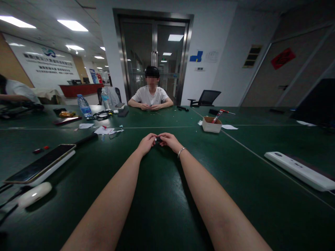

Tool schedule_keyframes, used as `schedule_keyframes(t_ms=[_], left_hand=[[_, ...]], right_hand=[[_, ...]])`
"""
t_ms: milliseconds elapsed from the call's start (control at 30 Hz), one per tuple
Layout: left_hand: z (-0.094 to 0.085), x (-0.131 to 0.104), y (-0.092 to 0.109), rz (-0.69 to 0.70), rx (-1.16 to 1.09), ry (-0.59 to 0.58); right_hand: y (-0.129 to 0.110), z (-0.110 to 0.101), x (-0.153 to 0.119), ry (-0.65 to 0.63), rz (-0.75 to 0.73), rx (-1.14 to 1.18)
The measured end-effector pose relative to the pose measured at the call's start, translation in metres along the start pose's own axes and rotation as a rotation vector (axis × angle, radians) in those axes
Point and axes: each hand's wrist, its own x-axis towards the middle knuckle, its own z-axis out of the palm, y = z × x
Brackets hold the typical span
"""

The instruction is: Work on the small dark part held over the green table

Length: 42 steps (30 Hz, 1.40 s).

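Observation:
Both of my arms stretch forward over the dark green table (157,181), and the hands meet above its middle. Between the fingertips is a small black object with a silver end (157,139), which looks like a USB stick, though its exact kind is too small to be sure of. My left hand (147,143) pinches the silver end. Closed round the black part is my right hand (169,141), with a silver bracelet (181,152) on its wrist. The fingers cover much of the object.
Left lie a phone (44,164) on a white base, a white mouse-like object (35,194) and paper scraps (104,130). Beyond stand water bottles (84,106) and black cables (102,115). A small box (211,126) and white power strip (298,170) are right. Opposite sits a person (150,96).

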Motion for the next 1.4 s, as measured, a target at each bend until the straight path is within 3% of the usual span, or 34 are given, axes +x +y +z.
schedule_keyframes(t_ms=[600, 933, 1400], left_hand=[[0.0, -0.0029, 0.0022, 0.036, 0.021, 0.015], [0.0006, 0.0038, -0.0072, 0.056, -0.029, -0.005], [-0.0003, -0.0006, 0.0005, 0.003, 0.007, -0.012]], right_hand=[[-0.0016, 0.0002, -0.0015, 0.009, 0.009, -0.012], [-0.0029, 0.0014, -0.002, 0.015, 0.018, 0.005], [-0.0029, 0.0013, -0.0023, 0.018, 0.01, 0.0]])
